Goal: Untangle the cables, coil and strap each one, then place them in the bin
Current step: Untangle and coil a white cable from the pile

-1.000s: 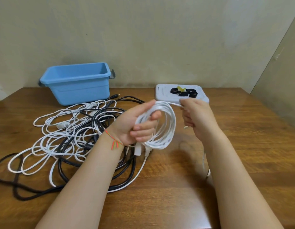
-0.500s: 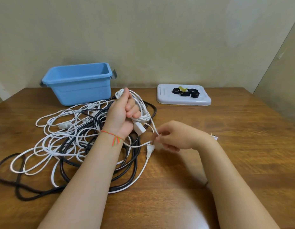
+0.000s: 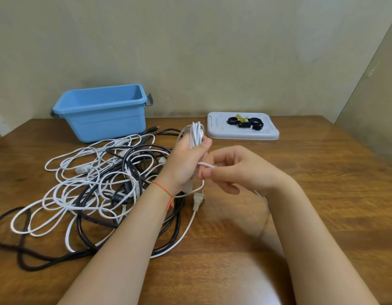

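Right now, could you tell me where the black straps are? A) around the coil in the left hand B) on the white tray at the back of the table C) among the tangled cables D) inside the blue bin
B: the black straps lie on the white tray, apart from the blue bin and the cables.

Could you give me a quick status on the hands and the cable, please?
Left hand grips white cable bundle. Right hand pinches its loose end. Strap not on. Bin unobstructed.
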Demonstrator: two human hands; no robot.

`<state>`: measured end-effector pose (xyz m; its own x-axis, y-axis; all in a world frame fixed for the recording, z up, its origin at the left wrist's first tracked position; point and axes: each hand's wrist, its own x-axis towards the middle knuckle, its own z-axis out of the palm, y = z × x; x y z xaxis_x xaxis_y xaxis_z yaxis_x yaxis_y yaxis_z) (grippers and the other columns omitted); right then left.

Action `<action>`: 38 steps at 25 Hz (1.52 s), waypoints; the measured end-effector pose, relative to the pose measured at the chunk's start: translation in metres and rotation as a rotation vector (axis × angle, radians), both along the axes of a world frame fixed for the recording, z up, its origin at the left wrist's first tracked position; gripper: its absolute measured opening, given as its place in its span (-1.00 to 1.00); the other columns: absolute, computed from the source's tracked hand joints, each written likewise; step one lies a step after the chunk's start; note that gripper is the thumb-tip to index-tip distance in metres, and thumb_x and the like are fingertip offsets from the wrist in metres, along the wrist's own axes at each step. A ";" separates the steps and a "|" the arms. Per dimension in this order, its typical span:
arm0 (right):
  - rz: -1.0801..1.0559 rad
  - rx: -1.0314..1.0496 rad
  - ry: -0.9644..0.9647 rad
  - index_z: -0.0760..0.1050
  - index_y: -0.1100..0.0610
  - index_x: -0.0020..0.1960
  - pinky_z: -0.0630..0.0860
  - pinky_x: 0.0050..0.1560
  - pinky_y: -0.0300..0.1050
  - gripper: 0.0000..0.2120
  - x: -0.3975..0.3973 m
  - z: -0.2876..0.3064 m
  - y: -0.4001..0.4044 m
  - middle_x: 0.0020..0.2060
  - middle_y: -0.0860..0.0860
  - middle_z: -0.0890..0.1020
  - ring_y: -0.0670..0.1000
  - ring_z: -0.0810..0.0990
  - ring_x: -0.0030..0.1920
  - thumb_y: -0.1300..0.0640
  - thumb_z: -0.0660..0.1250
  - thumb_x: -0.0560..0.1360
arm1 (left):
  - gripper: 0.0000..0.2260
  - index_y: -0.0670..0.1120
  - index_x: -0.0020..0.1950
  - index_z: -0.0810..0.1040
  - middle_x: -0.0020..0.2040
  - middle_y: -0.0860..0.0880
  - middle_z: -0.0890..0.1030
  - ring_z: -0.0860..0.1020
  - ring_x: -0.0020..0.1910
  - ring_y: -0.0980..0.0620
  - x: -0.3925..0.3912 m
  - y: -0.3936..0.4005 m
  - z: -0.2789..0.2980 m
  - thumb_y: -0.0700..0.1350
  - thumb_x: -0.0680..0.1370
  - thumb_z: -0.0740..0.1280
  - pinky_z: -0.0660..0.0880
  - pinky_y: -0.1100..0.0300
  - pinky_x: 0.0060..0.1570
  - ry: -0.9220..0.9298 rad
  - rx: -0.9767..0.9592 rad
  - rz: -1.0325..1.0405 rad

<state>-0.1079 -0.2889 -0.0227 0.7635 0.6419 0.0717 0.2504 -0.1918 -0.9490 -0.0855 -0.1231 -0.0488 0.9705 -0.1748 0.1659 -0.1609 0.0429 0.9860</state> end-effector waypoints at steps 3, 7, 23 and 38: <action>-0.113 0.123 -0.023 0.58 0.28 -0.12 0.31 -0.40 -0.19 -0.86 0.004 0.002 -0.010 -0.46 0.12 0.48 0.01 0.32 -0.51 0.21 0.37 0.53 | -0.65 -0.09 -0.19 0.46 -0.51 -0.02 0.31 0.24 -0.64 0.09 -0.003 0.006 0.005 0.13 0.64 0.18 0.20 0.25 -0.55 0.203 -0.075 -0.301; -0.287 0.324 -0.036 0.59 0.13 -0.27 0.25 -0.48 -0.23 -0.82 0.009 0.003 -0.013 -0.55 -0.03 0.40 -0.03 0.27 -0.54 0.19 0.37 0.51 | -0.54 -0.10 -0.15 0.45 -0.56 0.05 0.25 0.21 -0.68 0.17 -0.005 0.016 0.006 0.32 0.51 0.23 0.18 0.31 -0.62 0.335 -0.051 -0.743; -0.429 -0.296 0.086 0.62 0.02 0.07 0.44 -0.49 -0.27 -0.81 0.016 -0.020 0.014 -0.37 0.05 0.57 -0.05 0.54 -0.47 0.09 0.22 0.65 | -0.49 -0.04 -0.32 0.35 -0.61 0.07 0.15 0.13 -0.67 0.15 0.008 0.016 0.012 0.32 0.62 0.03 0.18 0.29 -0.62 0.238 -0.816 -0.101; -0.385 -0.326 -0.463 0.57 0.01 0.10 0.58 -0.10 -0.14 -0.81 0.001 -0.023 0.039 -0.14 -0.14 0.60 -0.13 0.57 -0.16 0.17 0.39 0.51 | -0.85 -0.18 -0.13 0.49 -0.39 -0.08 0.60 0.62 -0.35 -0.04 0.004 0.019 0.015 -0.17 0.63 0.27 0.59 0.11 -0.29 0.185 -0.438 0.260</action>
